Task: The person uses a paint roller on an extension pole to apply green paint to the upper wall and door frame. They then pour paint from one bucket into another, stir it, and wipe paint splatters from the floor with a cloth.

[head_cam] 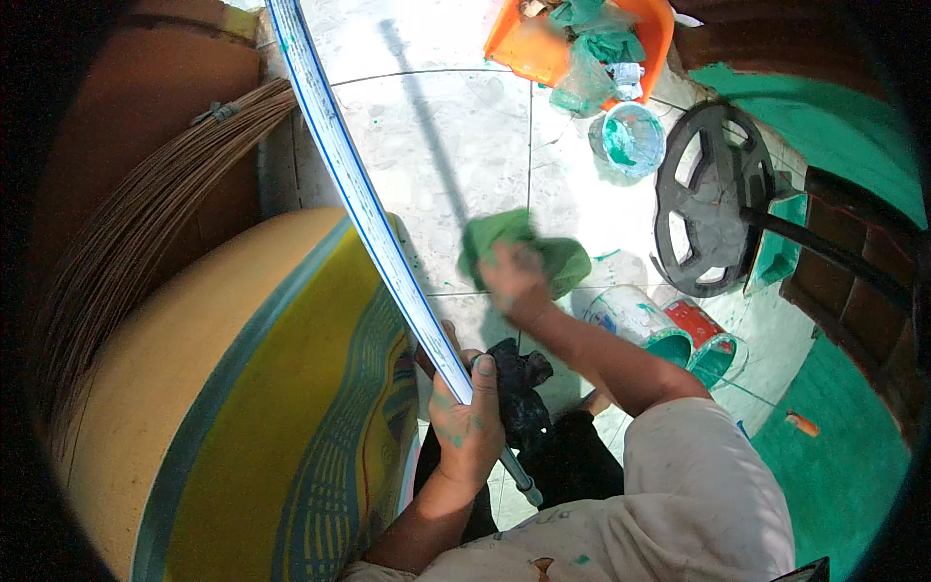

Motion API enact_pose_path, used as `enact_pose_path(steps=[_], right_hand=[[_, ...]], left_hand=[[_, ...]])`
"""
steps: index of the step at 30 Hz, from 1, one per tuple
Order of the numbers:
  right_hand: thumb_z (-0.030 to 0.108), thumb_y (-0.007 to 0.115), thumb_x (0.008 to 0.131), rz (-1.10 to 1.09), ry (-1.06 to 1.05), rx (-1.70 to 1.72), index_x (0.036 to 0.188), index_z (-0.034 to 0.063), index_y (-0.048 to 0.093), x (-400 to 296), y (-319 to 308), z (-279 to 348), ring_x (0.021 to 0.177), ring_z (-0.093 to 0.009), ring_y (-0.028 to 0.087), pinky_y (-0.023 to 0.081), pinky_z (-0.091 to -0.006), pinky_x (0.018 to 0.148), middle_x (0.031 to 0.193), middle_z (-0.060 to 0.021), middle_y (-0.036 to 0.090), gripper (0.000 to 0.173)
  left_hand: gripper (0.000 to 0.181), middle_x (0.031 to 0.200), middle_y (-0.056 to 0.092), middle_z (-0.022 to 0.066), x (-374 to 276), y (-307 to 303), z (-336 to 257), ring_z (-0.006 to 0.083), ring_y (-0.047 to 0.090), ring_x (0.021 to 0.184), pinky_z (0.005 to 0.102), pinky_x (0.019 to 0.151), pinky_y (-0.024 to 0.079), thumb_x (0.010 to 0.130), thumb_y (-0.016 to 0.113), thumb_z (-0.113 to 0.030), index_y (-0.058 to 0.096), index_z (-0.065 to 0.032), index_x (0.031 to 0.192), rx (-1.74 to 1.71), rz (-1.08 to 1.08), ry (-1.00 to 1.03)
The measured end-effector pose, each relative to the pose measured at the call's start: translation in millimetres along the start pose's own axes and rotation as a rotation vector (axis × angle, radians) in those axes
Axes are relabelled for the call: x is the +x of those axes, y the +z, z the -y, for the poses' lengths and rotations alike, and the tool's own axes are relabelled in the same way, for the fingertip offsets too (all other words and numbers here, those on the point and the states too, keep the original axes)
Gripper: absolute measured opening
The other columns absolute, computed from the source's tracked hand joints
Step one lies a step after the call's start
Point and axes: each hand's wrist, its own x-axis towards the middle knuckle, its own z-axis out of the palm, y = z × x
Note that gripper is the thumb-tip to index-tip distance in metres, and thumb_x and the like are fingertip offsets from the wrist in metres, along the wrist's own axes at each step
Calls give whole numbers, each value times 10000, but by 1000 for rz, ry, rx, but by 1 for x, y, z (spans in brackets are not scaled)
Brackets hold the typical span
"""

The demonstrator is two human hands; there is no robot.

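My left hand (pixel 468 422), smudged with green paint, is wrapped around a long white pole with blue stripes (pixel 360 196). The pole runs from the top edge of the head view down past my wrist, and its grey lower end (pixel 531 491) shows near my lap. My right hand (pixel 515 273) is blurred and grips a green cloth (pixel 564 265) over the pale floor tiles. Its fingers are partly hidden in the blur. Just right of my left hand is a crumpled black bundle (pixel 520 396), plastic or cloth.
An orange dustpan (pixel 531 51) holds plastic rubbish. Nearby are a paint-stained clear cup (pixel 633 138) and a dark round stand base (pixel 709 200). Two paint buckets (pixel 629 316) (pixel 698 327) lie tipped on the right. A stick broom (pixel 167 174) and a yellow striped mattress (pixel 291 378) occupy the left.
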Motion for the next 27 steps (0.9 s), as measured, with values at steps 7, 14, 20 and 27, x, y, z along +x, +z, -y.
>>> enact_pose_path(steps=[7,14,20,27], right_hand=[[302,565,826,212,-576,-342,1319,228,478,-6,57,16,1399,-343,165,126,-662,1063,1511,-100,221,506],[391,565,852,0,-359,-353,1432,310,289,110,9,-7,1386,-414,125,153,-659,1054,1536,-101,118,647],[311,621,815,-274,42,-269,1418,295,321,176,-40,-38,1370,-455,113,137,-721,1009,1507,-150,171,674],[343,667,768,48,289,-166,1462,246,216,4,19,13,1330,-542,86,199,-738,962,1495,-234,109,834]], left_hand=[[227,784,516,31,1,2,-16,100,456,711,247,652,393,937,552,-200,549,27,941,64,-20,13],[205,866,564,49,-1,-1,3,105,485,785,253,747,413,937,556,-193,556,10,964,-5,-6,39],[234,830,546,69,-5,3,-1,121,481,758,271,734,412,934,557,-203,536,30,920,41,15,44],[240,777,510,39,-4,4,-3,103,443,705,250,662,390,935,555,-213,535,26,933,14,10,61]])
